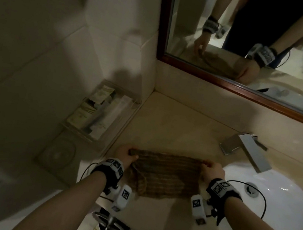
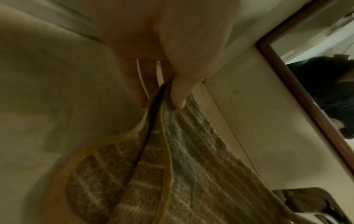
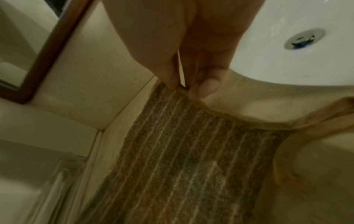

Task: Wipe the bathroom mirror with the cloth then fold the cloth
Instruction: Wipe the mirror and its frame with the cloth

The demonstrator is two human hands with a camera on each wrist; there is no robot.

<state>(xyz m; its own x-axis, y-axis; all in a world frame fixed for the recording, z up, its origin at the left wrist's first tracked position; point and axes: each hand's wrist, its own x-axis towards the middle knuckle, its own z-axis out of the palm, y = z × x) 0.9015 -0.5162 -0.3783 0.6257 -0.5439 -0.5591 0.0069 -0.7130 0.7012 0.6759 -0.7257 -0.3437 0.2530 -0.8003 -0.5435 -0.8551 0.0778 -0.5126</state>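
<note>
A dim bathroom with pale tiled walls and a beige stone counter that runs into a corner. On the wall above the counter hangs a mirror in a dark wooden frame; its glass shows two forearms with wrist bands and the cloth between them. To the right a white basin is set into the counter, with a metal drain at its bottom and a square chrome tap reaching over its rim. To the left, a clear tray of packets and tubes sits beside the counter's edge.

A brown striped cloth with a tan border is stretched out just above the counter, between the tray and the basin. The left hand pinches the cloth's far left corner between thumb and fingers, where two layers of the border meet. The right hand pinches the far right corner the same way. The near part of the cloth sags toward the counter's front edge.
</note>
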